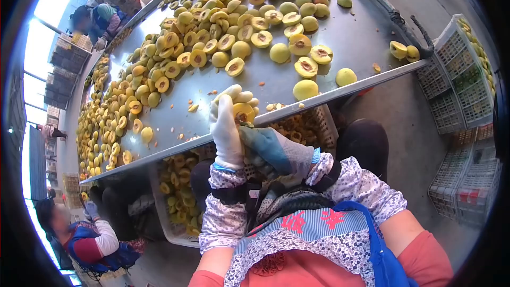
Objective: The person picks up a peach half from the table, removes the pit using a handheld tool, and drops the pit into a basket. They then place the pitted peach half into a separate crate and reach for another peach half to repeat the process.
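My left hand [228,130], in a white glove, is wrapped around a halved yellow fruit [243,112], which looks like a peach or plum. The brownish hollow of its cut face shows between the fingers. My right hand [273,151], in a blue-and-grey glove, is closed just below the fruit, close against my left hand. Whatever it grips is hidden. Both hands are at the near edge of a metal table [186,119], where many halved fruits [210,45] lie, some cut side up. A few fruits [305,89] sit near the edge to the right.
Under the table edge are a crate of fruit pieces [183,191] and another basket [326,125] beside my knees. Stacked plastic crates [459,69] stand at the right. One co-worker [87,239] sits at the lower left; another person [103,21] leans in across the table.
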Action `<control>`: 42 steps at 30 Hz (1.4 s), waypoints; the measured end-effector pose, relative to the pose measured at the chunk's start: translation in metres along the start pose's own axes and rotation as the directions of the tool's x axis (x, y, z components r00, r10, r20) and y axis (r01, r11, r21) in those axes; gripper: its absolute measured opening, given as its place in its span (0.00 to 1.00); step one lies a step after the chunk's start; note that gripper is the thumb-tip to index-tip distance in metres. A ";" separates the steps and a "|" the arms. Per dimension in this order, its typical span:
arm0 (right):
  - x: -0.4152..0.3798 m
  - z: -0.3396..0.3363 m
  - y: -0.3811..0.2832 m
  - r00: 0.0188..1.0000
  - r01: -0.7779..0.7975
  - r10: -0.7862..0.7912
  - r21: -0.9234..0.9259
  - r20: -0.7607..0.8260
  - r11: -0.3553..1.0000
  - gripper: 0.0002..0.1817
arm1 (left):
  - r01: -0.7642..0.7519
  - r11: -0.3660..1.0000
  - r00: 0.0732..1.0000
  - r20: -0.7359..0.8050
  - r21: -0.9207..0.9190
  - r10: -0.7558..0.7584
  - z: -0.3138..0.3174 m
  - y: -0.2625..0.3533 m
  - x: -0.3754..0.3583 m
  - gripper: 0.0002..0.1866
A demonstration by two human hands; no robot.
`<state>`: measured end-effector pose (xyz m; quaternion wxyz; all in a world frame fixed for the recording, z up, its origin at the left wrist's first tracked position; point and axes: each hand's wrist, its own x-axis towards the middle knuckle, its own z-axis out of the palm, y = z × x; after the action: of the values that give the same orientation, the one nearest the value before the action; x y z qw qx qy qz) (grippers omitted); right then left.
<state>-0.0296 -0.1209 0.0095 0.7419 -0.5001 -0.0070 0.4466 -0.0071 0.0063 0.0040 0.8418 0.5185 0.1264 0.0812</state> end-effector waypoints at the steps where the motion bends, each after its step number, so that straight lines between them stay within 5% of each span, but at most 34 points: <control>1: 0.006 -0.002 0.007 1.000 0.000 0.000 0.000 0.002 1.000 0.30 | -0.013 0.992 0.999 0.054 0.122 0.006 -0.004 -0.001 0.006 0.17; 3: 0.017 -0.005 0.019 0.944 0.304 -0.328 -0.299 -0.032 0.904 0.31 | -0.035 0.970 0.994 0.111 0.239 0.009 -0.004 0.000 0.008 0.17; 4: 0.012 -0.005 0.018 0.944 0.303 -0.328 -0.300 -0.034 0.904 0.31 | 0.003 0.972 0.996 0.087 0.236 -0.024 -0.001 0.002 0.005 0.16; 6: -0.003 -0.004 0.009 0.989 -0.120 0.110 0.106 0.096 0.987 0.28 | 0.075 0.978 0.993 0.074 0.193 -0.091 0.004 0.010 0.000 0.17; 9: -0.003 -0.014 0.005 0.931 -0.245 0.168 0.216 0.323 0.945 0.27 | 0.141 0.989 0.973 0.186 -0.032 -0.133 -0.001 0.015 -0.003 0.17; 11: -0.001 -0.019 0.003 0.913 -0.265 0.175 0.209 0.367 0.941 0.27 | 0.137 0.990 0.954 0.265 0.027 -0.139 -0.009 0.015 0.003 0.18; 13: -0.007 -0.017 -0.004 0.984 -0.102 0.127 -0.188 0.128 0.977 0.32 | 0.089 0.976 0.934 0.325 0.199 -0.151 -0.011 0.016 0.004 0.18; 14: -0.011 -0.016 -0.006 0.990 -0.070 0.094 -0.208 0.106 0.976 0.29 | 0.092 0.976 0.934 0.323 0.199 -0.153 -0.008 0.013 0.002 0.18; 16: -0.010 -0.010 0.005 0.991 -0.027 0.041 -0.114 0.124 0.993 0.28 | 0.145 0.983 0.968 0.220 -0.114 -0.117 0.001 0.007 -0.004 0.18; 19: 0.003 -0.015 0.022 0.991 0.066 -0.054 -0.092 0.125 0.994 0.28 | 0.117 0.983 0.993 0.050 -0.143 -0.111 0.013 0.005 -0.006 0.19; 21: 0.014 -0.018 0.042 0.866 0.474 -0.490 -0.474 0.098 0.742 0.28 | 0.128 0.952 0.991 0.059 -0.278 -0.116 0.004 0.004 -0.002 0.18; 23: 0.003 -0.022 0.037 0.913 0.359 -0.399 -0.639 0.088 0.680 0.25 | 0.144 0.833 0.990 0.078 -0.534 -0.121 -0.016 0.005 0.006 0.18; 25: -0.004 -0.029 0.031 0.947 0.241 -0.316 -0.783 0.061 0.573 0.24 | -0.035 0.928 0.999 -0.048 -0.370 0.019 -0.044 0.018 0.007 0.17; 26: -0.005 -0.035 0.030 0.975 0.057 -0.217 -0.910 -0.037 0.410 0.21 | -0.103 0.952 0.990 -0.123 -0.287 0.070 -0.060 0.030 0.003 0.18; 27: -0.006 -0.040 0.031 0.977 -0.126 -0.140 -0.969 -0.158 0.214 0.19 | -0.164 0.982 0.981 -0.123 -0.089 0.153 -0.080 0.048 -0.004 0.20; 28: -0.005 -0.050 0.040 0.973 -0.140 -0.158 -0.976 -0.167 0.169 0.20 | -0.196 0.975 0.939 -0.266 0.107 0.218 -0.089 0.063 -0.015 0.21; 29: -0.007 -0.049 0.038 0.972 -0.139 -0.166 -0.975 -0.168 0.173 0.20 | -0.195 0.927 0.931 -0.238 0.321 0.278 -0.128 0.074 -0.011 0.19; 30: -0.011 -0.047 0.035 0.945 -0.097 -0.279 -0.960 -0.172 0.264 0.21 | -0.065 0.793 0.898 -0.311 0.605 0.310 -0.152 0.082 -0.009 0.19; 31: -0.015 -0.045 0.033 0.907 -0.044 -0.380 -0.937 -0.183 0.346 0.21 | 0.029 0.395 0.843 -0.235 0.918 0.483 -0.182 0.086 -0.006 0.21; 33: -0.017 -0.039 0.029 0.899 -0.033 -0.391 -0.921 -0.197 0.388 0.21 | 0.096 0.090 0.827 -0.129 0.991 0.546 -0.174 0.098 0.003 0.24; 35: -0.018 -0.035 0.024 0.891 -0.025 -0.402 -0.907 -0.212 0.421 0.21 | -0.101 0.311 0.863 -0.072 0.945 0.499 -0.125 0.095 0.022 0.26; 37: -0.019 -0.034 0.023 0.877 -0.005 -0.428 -0.894 -0.220 0.449 0.20 | -0.245 0.393 0.920 0.085 0.886 0.383 -0.077 0.081 0.056 0.28; 41: -0.018 -0.036 0.018 0.853 0.081 -0.458 -0.804 -0.249 0.589 0.19 | -0.314 0.318 0.946 0.264 0.895 0.189 -0.013 0.023 0.131 0.27; 42: -0.017 -0.037 0.016 0.850 0.077 -0.460 -0.804 -0.256 0.590 0.19 | -0.327 0.121 0.941 0.312 0.937 0.129 -0.012 0.004 0.147 0.27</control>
<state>-0.0336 -0.1576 -0.0140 0.4986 -0.8462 -0.1068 0.1545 0.1296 0.0576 -0.0165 0.2899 0.9546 0.0026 0.0682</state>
